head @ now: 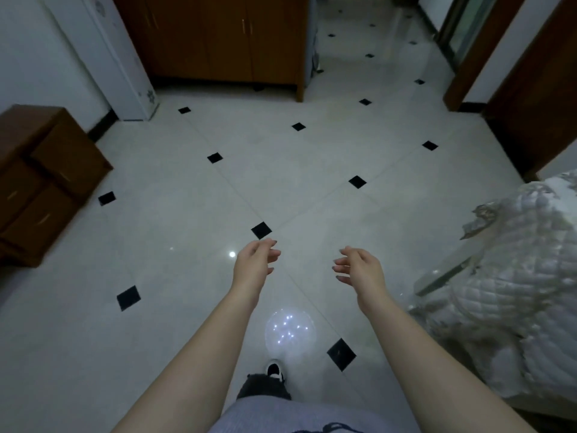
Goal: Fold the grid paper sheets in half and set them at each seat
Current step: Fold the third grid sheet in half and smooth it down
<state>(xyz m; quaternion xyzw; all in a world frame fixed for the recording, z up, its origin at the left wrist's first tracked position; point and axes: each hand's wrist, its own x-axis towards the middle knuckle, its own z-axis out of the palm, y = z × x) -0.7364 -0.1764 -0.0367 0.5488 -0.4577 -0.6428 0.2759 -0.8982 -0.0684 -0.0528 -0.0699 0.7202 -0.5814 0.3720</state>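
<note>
The left hand (254,260) and right hand (359,267) hang apart above the tiled floor (312,170), fingers loosely curled, holding nothing. The grid paper sheets are out of view. A brown drawer unit (40,182) stands at the floor's left edge and a wooden cabinet (218,39) at its far edge. A white quilted cover (515,292) lies bunched at the right.

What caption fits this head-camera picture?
Empty left hand and right hand held out above a pale tiled floor.
</note>
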